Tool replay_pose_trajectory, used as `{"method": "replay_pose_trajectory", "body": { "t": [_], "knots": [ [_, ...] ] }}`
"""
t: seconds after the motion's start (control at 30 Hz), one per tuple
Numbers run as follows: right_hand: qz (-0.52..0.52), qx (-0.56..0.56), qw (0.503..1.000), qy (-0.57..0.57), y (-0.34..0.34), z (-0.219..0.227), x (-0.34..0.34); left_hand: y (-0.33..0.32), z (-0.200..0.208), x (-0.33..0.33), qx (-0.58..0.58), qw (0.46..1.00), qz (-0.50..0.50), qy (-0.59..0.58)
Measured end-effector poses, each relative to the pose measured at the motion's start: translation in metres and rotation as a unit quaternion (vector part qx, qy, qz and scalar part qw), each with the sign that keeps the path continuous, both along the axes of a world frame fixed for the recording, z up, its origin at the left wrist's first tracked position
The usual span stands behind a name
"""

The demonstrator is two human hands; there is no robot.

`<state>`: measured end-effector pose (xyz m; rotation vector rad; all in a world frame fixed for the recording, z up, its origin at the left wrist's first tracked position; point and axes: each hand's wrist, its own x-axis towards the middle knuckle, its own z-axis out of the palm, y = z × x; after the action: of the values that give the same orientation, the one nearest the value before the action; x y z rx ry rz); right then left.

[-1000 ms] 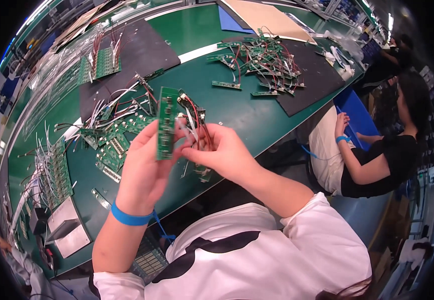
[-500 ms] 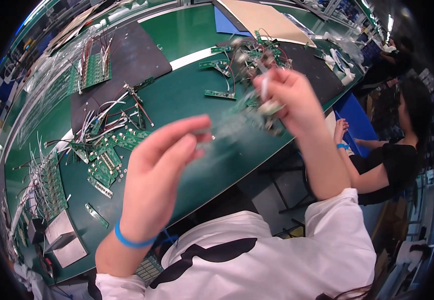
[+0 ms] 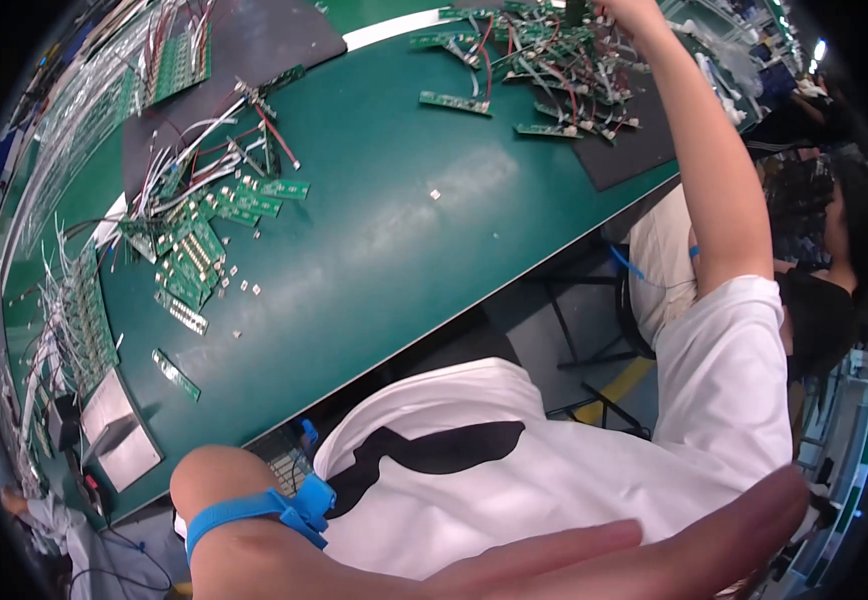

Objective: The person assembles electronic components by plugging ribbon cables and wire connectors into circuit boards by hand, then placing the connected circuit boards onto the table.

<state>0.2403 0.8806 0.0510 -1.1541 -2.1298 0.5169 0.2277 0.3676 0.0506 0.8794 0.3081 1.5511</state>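
Observation:
My left hand (image 3: 574, 560) is raised close to me at the lower edge, over my white shirt, with its fingers stretched out and nothing in them. A blue wrist strap (image 3: 244, 512) circles that wrist. My right arm reaches to the far right of the table. There my right hand (image 3: 637, 14) is at a pile of green circuit boards with red, white and dark wires (image 3: 564, 70). The upper edge cuts this hand off, so its grip is hidden. One narrow circuit board (image 3: 454, 102) lies just left of the pile.
On the green table (image 3: 354, 270) more circuit boards (image 3: 194, 260) lie loose at the left, among small white pieces (image 3: 244, 286). A wired board panel (image 3: 89, 320) stands near a metal block (image 3: 122, 430). Black mats (image 3: 619, 150) lie under some boards. Another person (image 3: 824, 290) sits at right.
My left hand has drawn back from over the table toward me. My right hand has moved away to the far pile; the blurred boards between my hands are no longer there.

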Motion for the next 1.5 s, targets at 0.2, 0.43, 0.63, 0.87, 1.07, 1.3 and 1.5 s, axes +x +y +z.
{"method": "replay_pose_trajectory", "body": {
  "t": [0.2, 0.43, 0.63, 0.87, 1.07, 1.3, 1.5],
  "knots": [
    [-0.01, -0.06, 0.978, -0.198, -0.015, -0.012, -0.049, -0.015, -0.011, 0.01, -0.038, 0.999, 0.007, 0.029],
    [0.066, 0.152, 0.931, -0.325, 0.069, -0.054, -0.056, -0.001, -0.024, -0.003, -0.016, 0.995, 0.033, 0.096],
    [0.151, 0.101, 0.915, -0.361, 0.058, -0.033, -0.064, -0.035, -0.063, -0.044, -0.218, 0.882, 0.297, 0.293],
    [0.079, 0.315, 0.905, -0.276, -0.088, -0.005, -0.06, -0.098, -0.077, -0.088, -0.35, 0.299, 0.515, 0.723],
    [0.535, 0.195, 0.816, -0.101, -0.34, -0.058, -0.055, -0.144, -0.113, -0.076, -0.529, 0.298, 0.422, 0.674],
    [0.602, 0.222, 0.743, -0.189, -0.394, -0.118, -0.062, -0.112, -0.12, -0.087, -0.371, 0.284, 0.472, 0.748],
    [0.52, 0.268, 0.787, -0.196, -0.364, -0.12, -0.08, -0.1, -0.111, -0.112, -0.34, 0.446, 0.56, 0.61]
  ]
}}
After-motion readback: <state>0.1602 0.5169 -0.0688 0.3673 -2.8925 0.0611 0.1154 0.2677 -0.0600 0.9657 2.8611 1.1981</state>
